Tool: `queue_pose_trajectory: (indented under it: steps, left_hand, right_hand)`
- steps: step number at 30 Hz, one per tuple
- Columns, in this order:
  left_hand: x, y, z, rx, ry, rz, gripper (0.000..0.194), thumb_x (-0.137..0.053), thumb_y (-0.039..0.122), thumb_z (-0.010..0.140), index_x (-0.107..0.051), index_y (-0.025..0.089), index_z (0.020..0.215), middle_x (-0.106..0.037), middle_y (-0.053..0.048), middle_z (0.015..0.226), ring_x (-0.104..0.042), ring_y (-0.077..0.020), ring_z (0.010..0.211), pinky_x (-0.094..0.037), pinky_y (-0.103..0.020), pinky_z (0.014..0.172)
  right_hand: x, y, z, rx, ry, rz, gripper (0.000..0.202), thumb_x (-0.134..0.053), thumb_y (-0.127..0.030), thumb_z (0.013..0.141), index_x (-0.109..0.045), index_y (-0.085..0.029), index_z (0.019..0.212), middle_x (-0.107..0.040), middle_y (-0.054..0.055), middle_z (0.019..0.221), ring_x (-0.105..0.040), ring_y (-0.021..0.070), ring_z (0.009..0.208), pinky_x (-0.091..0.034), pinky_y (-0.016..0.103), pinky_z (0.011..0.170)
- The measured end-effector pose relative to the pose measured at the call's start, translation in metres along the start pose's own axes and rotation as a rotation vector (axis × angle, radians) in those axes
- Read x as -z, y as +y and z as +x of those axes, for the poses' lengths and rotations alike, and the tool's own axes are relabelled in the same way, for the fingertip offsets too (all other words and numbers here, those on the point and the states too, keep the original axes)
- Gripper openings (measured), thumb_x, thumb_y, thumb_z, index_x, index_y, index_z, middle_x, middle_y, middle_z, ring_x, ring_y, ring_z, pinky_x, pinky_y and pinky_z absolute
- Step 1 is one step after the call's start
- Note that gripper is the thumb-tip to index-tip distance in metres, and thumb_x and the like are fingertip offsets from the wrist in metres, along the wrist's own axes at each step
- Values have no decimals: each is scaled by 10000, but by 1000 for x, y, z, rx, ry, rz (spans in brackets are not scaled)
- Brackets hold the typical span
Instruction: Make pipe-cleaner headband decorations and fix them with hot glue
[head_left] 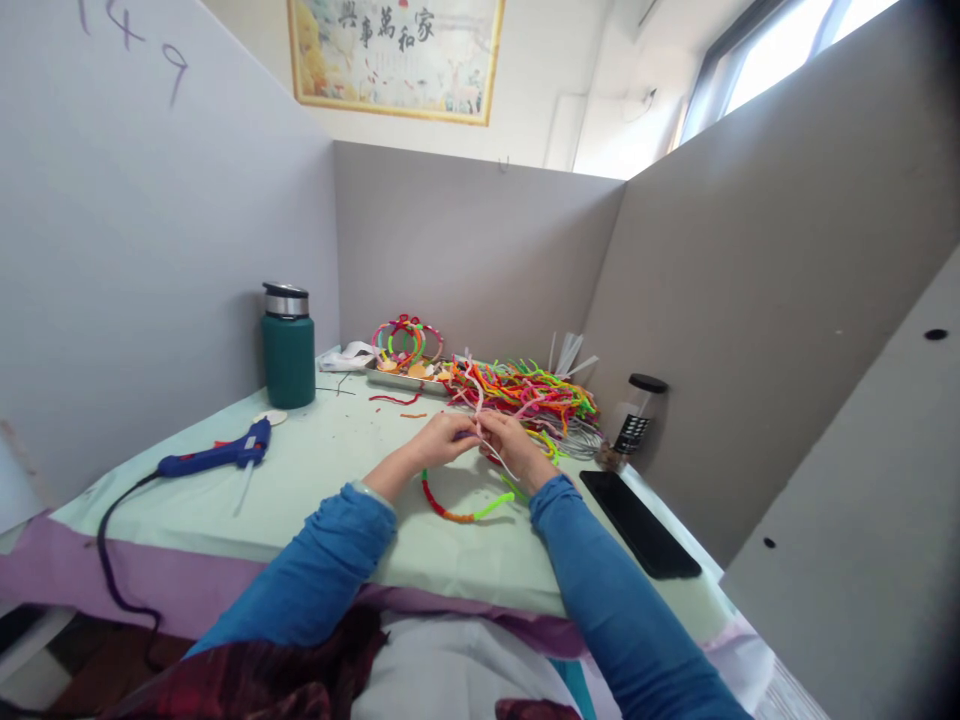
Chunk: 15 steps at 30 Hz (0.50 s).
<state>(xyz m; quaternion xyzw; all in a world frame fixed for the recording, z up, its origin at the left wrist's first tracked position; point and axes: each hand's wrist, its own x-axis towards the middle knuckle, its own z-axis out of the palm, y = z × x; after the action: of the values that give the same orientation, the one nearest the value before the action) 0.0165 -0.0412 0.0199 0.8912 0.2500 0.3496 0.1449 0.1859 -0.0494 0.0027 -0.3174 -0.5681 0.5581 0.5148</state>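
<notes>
Blue sleeves [630, 590] extend to the left hand [446, 438] and right hand [514, 440], fingers pinched on a pale pink stem [478, 398] above the table [337, 440]. Uneven pressure could cause slippage; a lowered wrist could displace the multicoloured strip [459, 517].

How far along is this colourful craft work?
Partly, it seems. Some colourful rings at the back look finished. The left hand and right hand pinch a pale pink strand, above a curved piece banded red, orange and green. Probably left: the big pile of loose fuzzy strands; how many are needed, I can't tell.
</notes>
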Motion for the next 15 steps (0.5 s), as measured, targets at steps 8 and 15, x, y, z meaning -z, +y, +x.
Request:
queue_pose_trajectory:
  steps: [8,15]
  left_hand:
    - [-4,1,-1,-26,-61,-12,169,-551,258,821,-675,148,786,-638,-34,718,-523,-127,654,-366,-231,647]
    - [-5,2,-1,-26,-63,20,198,-547,288,824,-667,157,736,-620,-31,684,-499,-128,643,-354,-238,641]
  right_hand:
    - [2,0,3,84,2,34,362,-673,-524,721,-640,-169,783,-550,-15,606,-478,95,517,-371,222,491]
    - [4,2,6,128,90,33,347,-720,-489,673,-580,-174,713,-411,-68,512,-299,55,423,-230,211,417]
